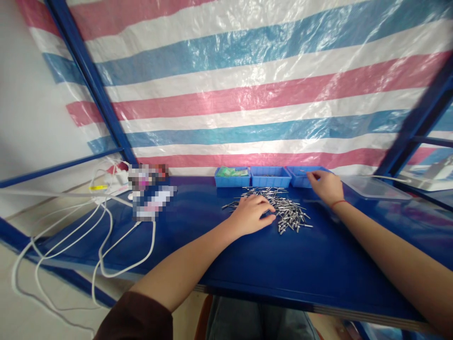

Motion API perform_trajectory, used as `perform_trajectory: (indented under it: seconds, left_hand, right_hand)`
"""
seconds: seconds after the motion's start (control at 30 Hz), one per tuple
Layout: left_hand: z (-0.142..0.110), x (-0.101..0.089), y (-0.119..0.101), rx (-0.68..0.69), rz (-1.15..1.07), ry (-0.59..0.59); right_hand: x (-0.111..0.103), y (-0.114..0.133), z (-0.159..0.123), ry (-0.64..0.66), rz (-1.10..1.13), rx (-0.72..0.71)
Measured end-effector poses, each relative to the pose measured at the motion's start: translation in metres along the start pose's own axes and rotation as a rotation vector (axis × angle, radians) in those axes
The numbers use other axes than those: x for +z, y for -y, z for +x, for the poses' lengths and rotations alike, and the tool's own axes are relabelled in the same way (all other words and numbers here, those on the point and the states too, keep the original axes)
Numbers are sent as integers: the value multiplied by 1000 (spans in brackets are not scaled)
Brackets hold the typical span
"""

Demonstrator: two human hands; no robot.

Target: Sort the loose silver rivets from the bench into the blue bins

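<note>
Roughly mid-table, a loose pile of silver metal pins (292,215) lies just beside the left hand (253,215), mostly from its 12 round to 4 o'clock; a few strays show at 10. Left thumb stands apart from the curled fingers, a gap between; whether they hold a pin, cannot tell, undersides hidden. Right hand (326,188) sits at 2 o'clock of the pile, thumb and forefinger drawn near together at the right blue bin (300,180). Thin sliver by those tips, too small to say if gripped. That bin's right end is covered by the hand. Middle bin (271,182): contents barely legible. Items at the pile's 9 to 10 o'clock, pixelated, unreadable. Right forearm cut off by the frame edge.
</note>
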State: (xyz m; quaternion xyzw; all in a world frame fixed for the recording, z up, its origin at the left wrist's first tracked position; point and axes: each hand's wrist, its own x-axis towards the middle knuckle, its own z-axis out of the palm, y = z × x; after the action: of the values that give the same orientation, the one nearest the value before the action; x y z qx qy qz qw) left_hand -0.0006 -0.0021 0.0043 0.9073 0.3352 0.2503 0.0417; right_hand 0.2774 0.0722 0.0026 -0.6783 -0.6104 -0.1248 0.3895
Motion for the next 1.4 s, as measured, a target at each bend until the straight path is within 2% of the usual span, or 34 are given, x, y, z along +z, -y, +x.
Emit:
perform_trajectory:
  seconds: [0.1, 0.2, 0.53, 0.87, 1.13, 1.27, 1.4]
  left_hand:
    - [-1, 1, 2, 11, 47, 68]
    - [-1, 1, 3, 7, 75, 95]
    - [0, -2, 4, -55, 239, 98]
    - [0, -1, 4, -58, 358, 106]
    - [-1, -2, -1, -62, 337, 103]
    - [-1, -3, -2, -113, 310, 24]
    - [3, -1, 5, -205, 83, -125]
  right_hand:
    - [4, -1, -2, 62, -56, -6]
    - [3, 10, -5, 68, -60, 1]
    - [-10, 52, -25, 99, 3, -221]
    - [-6, 66, -38, 161, 109, -338]
    - [-10, 81, -46, 224, 198, -380]
    - [-12, 85, -47, 257, 289, -369]
    - [-14, 90, -51, 364, 504, -390]
